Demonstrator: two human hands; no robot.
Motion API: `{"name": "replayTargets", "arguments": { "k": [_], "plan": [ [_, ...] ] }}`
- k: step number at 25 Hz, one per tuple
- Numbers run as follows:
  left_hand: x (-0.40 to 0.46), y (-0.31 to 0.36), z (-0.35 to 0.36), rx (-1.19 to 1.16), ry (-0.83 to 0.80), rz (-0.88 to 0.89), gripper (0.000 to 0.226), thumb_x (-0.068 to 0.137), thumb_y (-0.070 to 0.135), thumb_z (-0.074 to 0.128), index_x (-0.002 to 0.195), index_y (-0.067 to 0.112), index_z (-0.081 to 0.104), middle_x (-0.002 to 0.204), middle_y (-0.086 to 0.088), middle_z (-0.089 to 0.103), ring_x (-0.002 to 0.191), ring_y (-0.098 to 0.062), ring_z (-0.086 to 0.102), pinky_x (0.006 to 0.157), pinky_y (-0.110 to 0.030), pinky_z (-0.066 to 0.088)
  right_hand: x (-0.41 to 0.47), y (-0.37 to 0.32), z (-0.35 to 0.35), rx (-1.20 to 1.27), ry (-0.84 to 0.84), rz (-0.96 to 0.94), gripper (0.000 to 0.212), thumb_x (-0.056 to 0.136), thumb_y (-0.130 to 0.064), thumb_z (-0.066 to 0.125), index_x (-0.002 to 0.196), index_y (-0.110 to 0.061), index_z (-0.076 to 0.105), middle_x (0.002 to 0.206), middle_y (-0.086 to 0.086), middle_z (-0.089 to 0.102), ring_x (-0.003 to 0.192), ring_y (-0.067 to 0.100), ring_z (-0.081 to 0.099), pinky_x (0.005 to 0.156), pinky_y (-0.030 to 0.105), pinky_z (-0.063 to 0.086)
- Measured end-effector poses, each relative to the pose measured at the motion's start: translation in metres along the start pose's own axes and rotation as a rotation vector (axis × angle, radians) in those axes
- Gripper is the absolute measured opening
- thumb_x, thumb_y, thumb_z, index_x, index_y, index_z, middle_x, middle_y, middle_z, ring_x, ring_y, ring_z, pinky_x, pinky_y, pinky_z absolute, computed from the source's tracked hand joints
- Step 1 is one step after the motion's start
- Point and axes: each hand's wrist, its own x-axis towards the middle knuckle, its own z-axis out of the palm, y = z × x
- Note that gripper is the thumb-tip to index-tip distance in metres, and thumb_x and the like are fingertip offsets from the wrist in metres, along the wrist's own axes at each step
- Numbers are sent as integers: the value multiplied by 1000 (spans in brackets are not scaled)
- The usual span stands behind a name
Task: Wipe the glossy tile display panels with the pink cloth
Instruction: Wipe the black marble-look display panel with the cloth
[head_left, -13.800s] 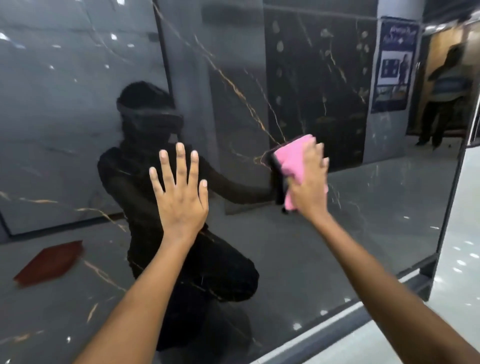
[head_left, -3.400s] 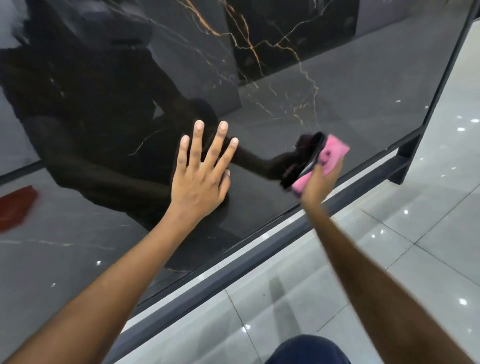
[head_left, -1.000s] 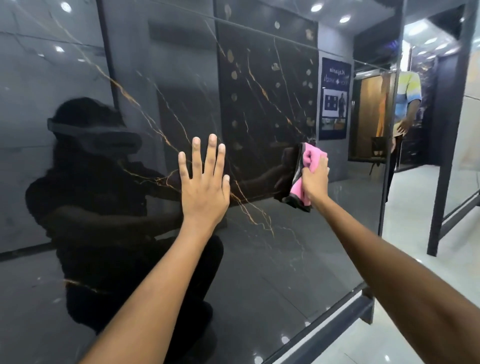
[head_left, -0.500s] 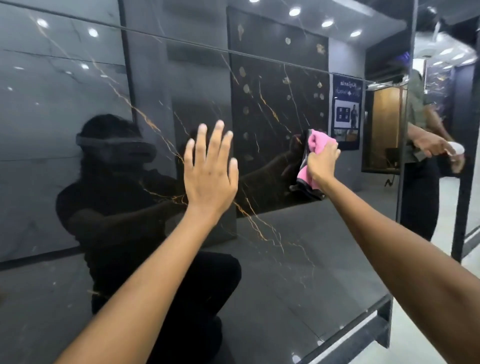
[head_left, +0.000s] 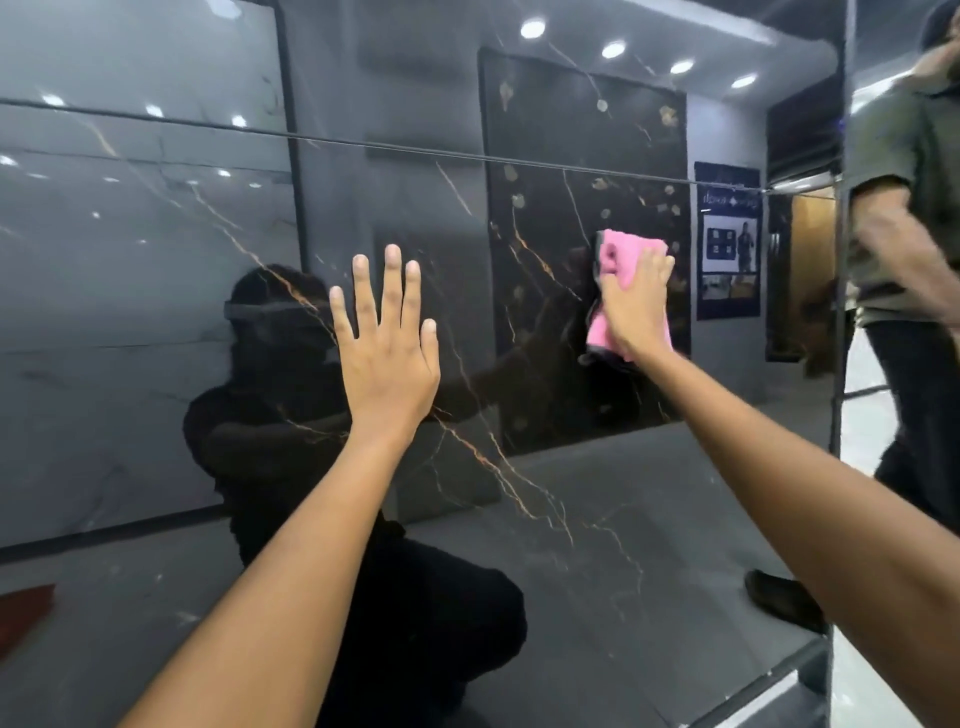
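A glossy black tile panel (head_left: 597, 519) with gold veins fills most of the view and mirrors the room. My left hand (head_left: 387, 353) lies flat against it near the middle, fingers straight and spread upward. My right hand (head_left: 636, 306) holds the folded pink cloth (head_left: 621, 260) against the panel at the upper right, just below a thin horizontal seam (head_left: 467, 153). The cloth's top and left part show past my fingers.
The panel's dark frame edge (head_left: 839, 312) runs vertically at the right, with its base rail (head_left: 769, 691) at the bottom right. A person in a green shirt (head_left: 914, 234) stands just past that edge on the white floor.
My right hand has carried the cloth slightly higher and to the right on the panel. My left hand stays flat. The person at the right has stepped closer.
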Motion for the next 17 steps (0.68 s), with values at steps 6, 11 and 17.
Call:
{"name": "replayTargets", "arguments": {
  "k": [6, 11, 17],
  "plan": [
    [0, -2, 0, 33, -8, 9, 59, 103, 36, 20, 157, 15, 12, 165, -5, 5, 151, -32, 1, 120, -51, -2, -83, 6, 24, -127, -347, -910, 76, 81, -9, 55, 147, 8, 23, 155, 22, 21, 144, 33, 19, 119, 22, 2],
    [0, -1, 2, 61, -5, 14, 59, 103, 36, 23, 157, 15, 14, 165, -5, 8, 151, -33, 3, 121, -52, 2, 25, 1, -10, 97, 67, 107, 68, 82, -18, 43, 142, 8, 27, 145, 22, 32, 135, 39, 33, 111, 34, 27],
    [27, 21, -8, -139, 94, -142, 54, 100, 33, 33, 150, 14, 35, 161, -5, 25, 148, -28, 20, 120, -42, 8, -52, -48, 15, -152, -463, -898, 78, 83, -7, 58, 150, 4, 18, 157, 23, 17, 146, 33, 16, 117, 28, 7]
  ]
}}
